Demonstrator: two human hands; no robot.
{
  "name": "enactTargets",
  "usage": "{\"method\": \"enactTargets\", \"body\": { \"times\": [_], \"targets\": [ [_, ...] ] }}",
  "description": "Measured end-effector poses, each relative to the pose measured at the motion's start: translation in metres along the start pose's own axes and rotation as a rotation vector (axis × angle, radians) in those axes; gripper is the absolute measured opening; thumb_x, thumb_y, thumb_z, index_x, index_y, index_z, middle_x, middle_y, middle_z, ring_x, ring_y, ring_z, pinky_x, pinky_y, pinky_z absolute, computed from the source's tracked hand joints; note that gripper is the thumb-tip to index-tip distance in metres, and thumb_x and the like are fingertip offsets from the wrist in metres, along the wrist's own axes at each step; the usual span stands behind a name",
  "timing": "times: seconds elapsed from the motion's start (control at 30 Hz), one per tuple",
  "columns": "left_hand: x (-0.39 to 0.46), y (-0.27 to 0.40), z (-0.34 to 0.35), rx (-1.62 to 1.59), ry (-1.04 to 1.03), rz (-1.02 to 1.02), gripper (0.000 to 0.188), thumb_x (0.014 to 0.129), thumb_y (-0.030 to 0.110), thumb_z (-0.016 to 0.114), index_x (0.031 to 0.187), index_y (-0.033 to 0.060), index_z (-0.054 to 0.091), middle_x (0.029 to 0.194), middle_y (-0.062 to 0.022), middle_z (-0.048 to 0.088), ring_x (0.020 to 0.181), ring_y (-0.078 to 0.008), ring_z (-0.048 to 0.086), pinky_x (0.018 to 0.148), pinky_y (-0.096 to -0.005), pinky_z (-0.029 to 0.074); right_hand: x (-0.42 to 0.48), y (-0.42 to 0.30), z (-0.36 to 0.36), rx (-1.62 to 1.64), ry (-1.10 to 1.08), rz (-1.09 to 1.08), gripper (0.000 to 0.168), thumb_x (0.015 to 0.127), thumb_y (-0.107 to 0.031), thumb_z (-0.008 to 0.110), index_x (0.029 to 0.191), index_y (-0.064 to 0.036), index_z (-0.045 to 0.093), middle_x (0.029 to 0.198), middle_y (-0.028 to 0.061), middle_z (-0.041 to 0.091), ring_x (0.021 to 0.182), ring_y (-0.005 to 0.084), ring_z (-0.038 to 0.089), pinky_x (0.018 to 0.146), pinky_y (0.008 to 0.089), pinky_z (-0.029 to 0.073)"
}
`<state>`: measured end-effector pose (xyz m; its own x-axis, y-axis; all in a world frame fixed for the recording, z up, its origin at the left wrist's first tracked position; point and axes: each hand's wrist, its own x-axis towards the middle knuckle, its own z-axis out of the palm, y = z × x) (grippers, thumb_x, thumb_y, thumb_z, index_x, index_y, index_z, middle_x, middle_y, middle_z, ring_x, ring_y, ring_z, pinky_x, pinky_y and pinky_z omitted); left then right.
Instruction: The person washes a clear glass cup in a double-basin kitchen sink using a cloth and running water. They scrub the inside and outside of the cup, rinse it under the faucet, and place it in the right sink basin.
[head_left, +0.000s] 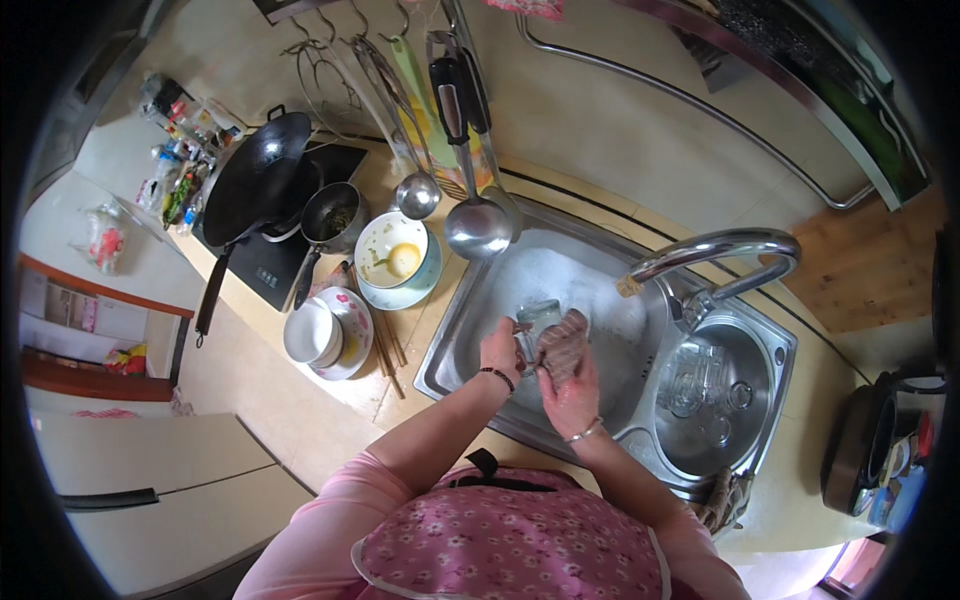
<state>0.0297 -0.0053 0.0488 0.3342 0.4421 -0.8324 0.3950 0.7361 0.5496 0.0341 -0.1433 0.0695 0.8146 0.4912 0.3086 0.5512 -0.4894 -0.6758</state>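
Observation:
Over the large basin of a stainless steel sink (480, 420), my left hand (501, 351) grips a clear glass vessel (538, 312), perhaps by a handle; its lower part is partly hidden. A brownish striped cloth (562, 349) is held in my right hand (574, 401), close beside the glass. White suds (525, 271) float on the water behind both hands. The small round basin (712, 457) at the right holds several clear glass pieces (697, 375).
A curved chrome faucet (712, 244) arches between the basins. Ladles (478, 229) hang low behind the sink. Left are stacked white bowls (309, 330), a soiled bowl (375, 251), chopsticks (390, 360), a small pot (330, 217) and a black wok (255, 180). A cloth (724, 499) lies at the front edge.

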Motion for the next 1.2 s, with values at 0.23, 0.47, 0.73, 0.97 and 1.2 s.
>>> {"method": "enactTargets", "body": {
  "times": [0.23,0.47,0.73,0.97,1.2],
  "targets": [
    [-0.002,-0.010,-0.014,-0.062,-0.381,-0.162,0.027,0.081,0.030,0.040,0.060,0.0131,0.038,0.043,0.0031,0.026,0.034,-0.0109,0.022,0.034,-0.0274,0.019,0.048,0.023,0.002,0.687,-0.298,0.627,0.044,0.074,-0.038,0.057,0.098,0.000,0.055,0.105,0.0160,0.051,0.093,0.0220,0.051,0.079,0.0335,0.042],
    [-0.009,0.025,-0.004,-0.313,-0.385,-0.234,0.037,0.083,0.037,0.037,0.089,0.0042,0.054,0.042,0.0060,0.024,0.034,-0.0086,0.022,0.034,-0.0236,0.018,0.018,0.068,0.006,0.883,-0.384,0.903,0.032,0.081,-0.031,0.047,0.093,-0.003,0.057,0.083,0.0088,0.060,0.075,0.0178,0.057,0.068,0.0281,0.045],
    [0.013,0.006,-0.015,-0.476,-0.129,-0.298,0.035,0.081,0.034,0.038,0.079,0.0027,0.055,0.043,0.0028,0.017,0.040,-0.0105,0.021,0.042,-0.0252,0.020,-0.001,0.039,-0.008,0.051,-0.370,0.142,0.028,0.074,-0.030,0.053,0.090,-0.008,0.058,0.084,0.0154,0.058,0.076,0.0326,0.057,0.066,0.0390,0.046],
    [0.016,-0.012,-0.032,-0.471,-0.231,-0.296,0.033,0.081,0.033,0.038,0.071,0.0036,0.048,0.044,0.0013,0.022,0.040,-0.0112,0.023,0.041,-0.0257,0.020,0.025,0.029,-0.031,-0.224,-0.706,0.181,0.036,0.072,-0.034,0.058,0.092,-0.005,0.057,0.096,0.0171,0.055,0.086,0.0330,0.054,0.073,0.0416,0.044],
    [-0.005,0.000,-0.024,-0.532,-0.184,-0.312,0.039,0.086,0.036,0.034,0.077,0.0011,0.048,0.046,0.0013,0.021,0.040,-0.0110,0.023,0.041,-0.0253,0.022,0.010,0.003,-0.055,0.479,-0.599,0.325,0.037,0.074,-0.008,0.053,0.109,-0.001,0.046,0.108,0.0176,0.048,0.084,0.0278,0.052,0.070,0.0377,0.045]
  ]
}}
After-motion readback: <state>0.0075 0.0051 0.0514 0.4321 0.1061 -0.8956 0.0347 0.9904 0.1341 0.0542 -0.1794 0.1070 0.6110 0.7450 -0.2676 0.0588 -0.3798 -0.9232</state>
